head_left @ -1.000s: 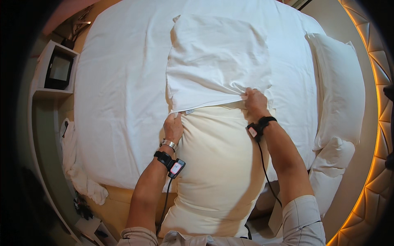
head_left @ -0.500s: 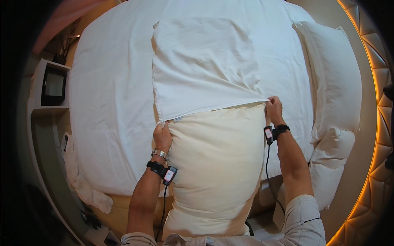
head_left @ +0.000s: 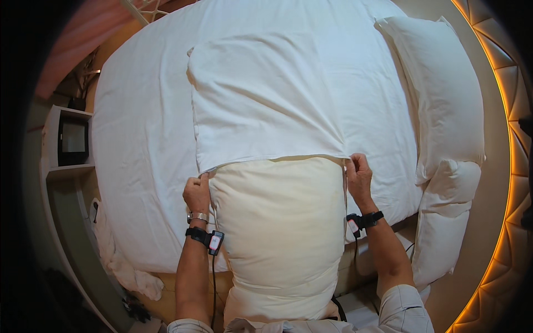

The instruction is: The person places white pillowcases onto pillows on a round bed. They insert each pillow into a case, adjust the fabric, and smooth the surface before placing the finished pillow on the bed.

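A white pillowcase [head_left: 261, 105] lies on the bed, its open edge drawn over the far end of a cream pillow [head_left: 280, 222]. The pillow stretches from my body onto the bed's near side. My left hand [head_left: 197, 193] is closed on the left corner of the pillowcase's edge, fingers pinched beside the pillow. At the opposite corner, my right hand [head_left: 359, 176] pinches the same edge. Between the two hands the hem runs nearly straight across the pillow. Most of the pillow's length shows outside the case.
White sheeting covers the bed [head_left: 144, 127]. Along its right side lie a plump white pillow [head_left: 444, 94] and a smaller one [head_left: 447, 216], near a padded headboard [head_left: 508, 94] with a lit strip. A shelf unit [head_left: 53, 172] stands left, beside crumpled white cloth [head_left: 130, 269].
Both hands have come nearer to me, the right one more, bringing the pillowcase's edge farther over the pillow on the right. The hem now lies more level.
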Tool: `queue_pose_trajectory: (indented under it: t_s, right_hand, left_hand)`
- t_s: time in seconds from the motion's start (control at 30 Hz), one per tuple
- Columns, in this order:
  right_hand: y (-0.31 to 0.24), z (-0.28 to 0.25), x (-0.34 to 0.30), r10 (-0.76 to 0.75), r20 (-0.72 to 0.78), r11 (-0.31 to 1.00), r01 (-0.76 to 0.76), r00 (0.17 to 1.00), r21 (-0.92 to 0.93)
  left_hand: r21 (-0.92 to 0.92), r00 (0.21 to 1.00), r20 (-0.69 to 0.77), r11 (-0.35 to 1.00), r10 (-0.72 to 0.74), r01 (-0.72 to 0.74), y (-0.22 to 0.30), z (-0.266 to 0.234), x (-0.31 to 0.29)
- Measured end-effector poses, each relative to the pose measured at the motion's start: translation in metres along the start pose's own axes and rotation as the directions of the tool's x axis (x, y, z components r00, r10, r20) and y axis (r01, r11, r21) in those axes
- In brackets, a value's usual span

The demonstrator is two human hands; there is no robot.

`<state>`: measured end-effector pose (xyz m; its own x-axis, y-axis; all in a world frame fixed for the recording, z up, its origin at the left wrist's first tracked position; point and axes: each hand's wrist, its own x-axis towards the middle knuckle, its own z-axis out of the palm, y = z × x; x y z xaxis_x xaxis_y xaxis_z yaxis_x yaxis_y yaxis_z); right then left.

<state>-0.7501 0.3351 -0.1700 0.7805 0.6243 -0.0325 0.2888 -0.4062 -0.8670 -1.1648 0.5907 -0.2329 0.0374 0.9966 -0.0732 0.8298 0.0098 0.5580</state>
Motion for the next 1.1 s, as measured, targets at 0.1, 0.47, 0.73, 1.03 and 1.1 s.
queue_pose_trajectory:
  t_s: [0.1, 0.47, 0.73, 1.03, 1.1]
  right_hand:
    - [0.011, -0.005, -0.016, -0.075, 0.023, 0.994, 0.077, 0.997, -0.072]
    - [0.003, -0.026, -0.025, -0.102, -0.092, 0.995, 0.100, 0.991, -0.020]
    - [0.042, -0.017, -0.079, -0.111, 0.067, 0.993, 0.113, 0.992, -0.033]
    - [0.065, -0.007, -0.031, 0.490, 0.593, 0.351, -0.767, 0.639, 0.536]
    - [0.068, -0.003, -0.031, 0.498, 0.660, 0.327, -0.827, 0.562, 0.457]
  left_hand:
    - [0.060, 0.935, -0.160, 0.949, 0.316, -0.310, 0.026, -0.005, 0.005]
    - [-0.201, 0.900, -0.158, 0.879, 0.407, -0.433, 0.034, -0.059, -0.040]
    - [-0.120, 0.844, -0.035, 0.836, 0.535, -0.535, -0.019, -0.063, -0.111]
    - [-0.621, 0.972, 0.198, 0.751, -0.128, 0.226, -0.054, 0.004, -0.089]
    - [-0.714, 0.938, 0.279, 0.608, -0.208, 0.347, -0.061, 0.004, -0.092]
